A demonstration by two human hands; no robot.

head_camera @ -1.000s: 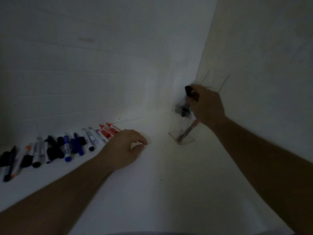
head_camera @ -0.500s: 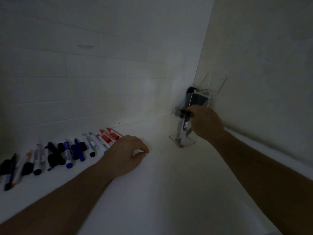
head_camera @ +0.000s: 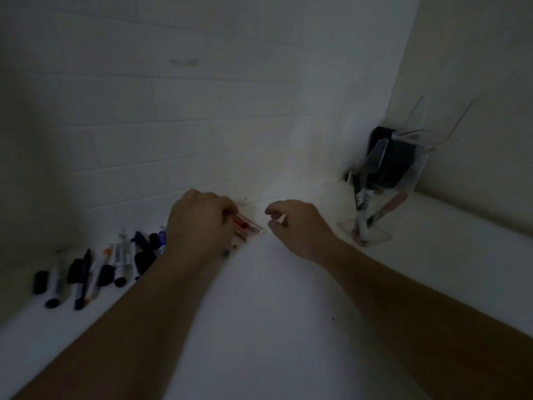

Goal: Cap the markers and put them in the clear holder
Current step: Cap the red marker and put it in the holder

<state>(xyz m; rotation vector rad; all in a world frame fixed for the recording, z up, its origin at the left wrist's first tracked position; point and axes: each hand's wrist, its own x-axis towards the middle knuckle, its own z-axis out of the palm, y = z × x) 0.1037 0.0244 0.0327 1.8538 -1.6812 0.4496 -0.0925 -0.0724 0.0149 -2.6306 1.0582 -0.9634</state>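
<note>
My left hand (head_camera: 202, 223) is down on the white counter (head_camera: 274, 327), fingers curled over the red markers (head_camera: 245, 223) at the near end of the marker row. Looks like fingertips are pinching one of them, but motion blur hides which one, and whether it's off the surface. The red barrels stick out to the right of my knuckles, pointing toward my other hand.

My right hand (head_camera: 294, 226) hovers just right of those red markers, not touching them. Fingers loosely curled, thumb and forefinger slightly apart, nothing in them that I can make out. There's a pale smear between the fingertips; can't tell if that's the counter or a cap.

Rest of the loose markers (head_camera: 115, 261) lie in a row off to the left of my left hand, along the base of the tiled wall (head_camera: 173, 125): black, blue and white-bodied ones, one with an orange end. Some black caps among them; too dark to say which markers are capped. One small blue end (head_camera: 225, 252) shows just under my left wrist.

Clear holder (head_camera: 372, 226) stands well to the right of my right hand, in the corner where the two walls meet. At least two markers (head_camera: 362, 215) stand in it, leaning, one white-bodied, one reddish. A dark block-shaped thing (head_camera: 389, 157) sits in the upper clear section behind them; can't identify it.
</note>
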